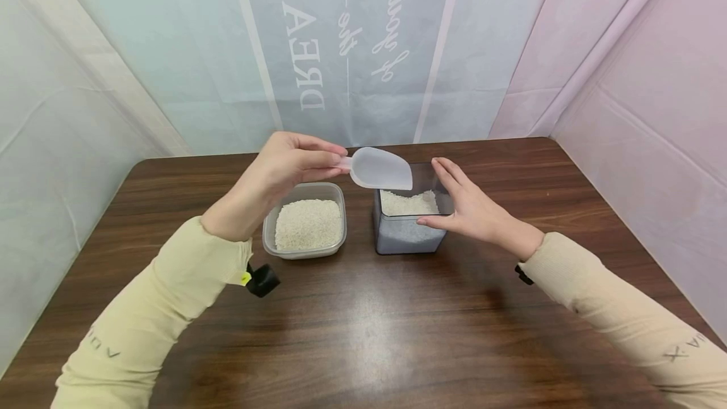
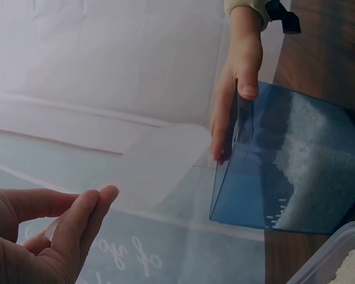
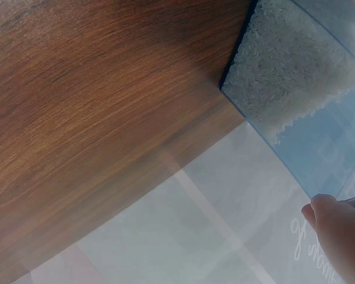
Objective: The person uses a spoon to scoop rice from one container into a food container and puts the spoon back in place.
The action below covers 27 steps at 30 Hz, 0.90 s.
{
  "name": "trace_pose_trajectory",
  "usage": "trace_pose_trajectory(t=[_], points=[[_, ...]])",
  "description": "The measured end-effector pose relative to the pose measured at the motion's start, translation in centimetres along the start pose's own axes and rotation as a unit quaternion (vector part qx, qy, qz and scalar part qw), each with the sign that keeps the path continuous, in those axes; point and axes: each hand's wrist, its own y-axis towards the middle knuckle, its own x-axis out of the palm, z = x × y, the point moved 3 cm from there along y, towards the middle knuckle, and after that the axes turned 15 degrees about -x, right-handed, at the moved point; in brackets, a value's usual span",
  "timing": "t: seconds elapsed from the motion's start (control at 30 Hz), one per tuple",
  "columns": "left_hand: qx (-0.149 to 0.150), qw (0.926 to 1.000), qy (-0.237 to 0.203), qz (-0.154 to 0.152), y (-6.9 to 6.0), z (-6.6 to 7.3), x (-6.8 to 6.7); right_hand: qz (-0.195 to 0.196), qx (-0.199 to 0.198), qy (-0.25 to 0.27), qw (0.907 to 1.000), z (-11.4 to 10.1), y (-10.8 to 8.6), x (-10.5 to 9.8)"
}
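My left hand (image 1: 289, 163) pinches the short handle of a translucent white scoop (image 1: 382, 170) between thumb and fingers. The scoop is held above the back left part of a blue-grey see-through container (image 1: 406, 242), and no rice shows in its bowl. White rice (image 1: 409, 202) partly fills that container, heaped unevenly. My right hand (image 1: 468, 207) holds the container by its upper right side, thumb at the front rim and fingers towards the back. In the left wrist view the container (image 2: 242, 195) appears sideways, with the scoop (image 2: 165, 165) close to its opening.
Left of the blue-grey container stands a shallow clear tub (image 1: 307, 254) holding rice (image 1: 309, 225). Both stand on a dark wooden table (image 1: 363, 333). A printed cloth (image 1: 363, 49) hangs behind the table's back edge, with pale cloth walls at both sides.
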Motion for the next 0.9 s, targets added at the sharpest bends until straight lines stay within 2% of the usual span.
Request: trace_pose_trajectory(t=[0.3,0.7,0.9], points=[[-0.022,0.9993,0.025,-0.016,1.2,-0.5,1.5,-0.001,0.001,-0.004,1.0,0.1,0.0,0.1],[-0.044,0.9988,0.013,-0.02,3.0,-1.5,3.2,-0.001,0.0,-0.004,1.0,0.0,0.0,0.1],[-0.049,0.9983,0.023,-0.02,3.6,-1.9,3.8,-0.005,0.0,0.001,1.0,0.0,0.0,0.0]])
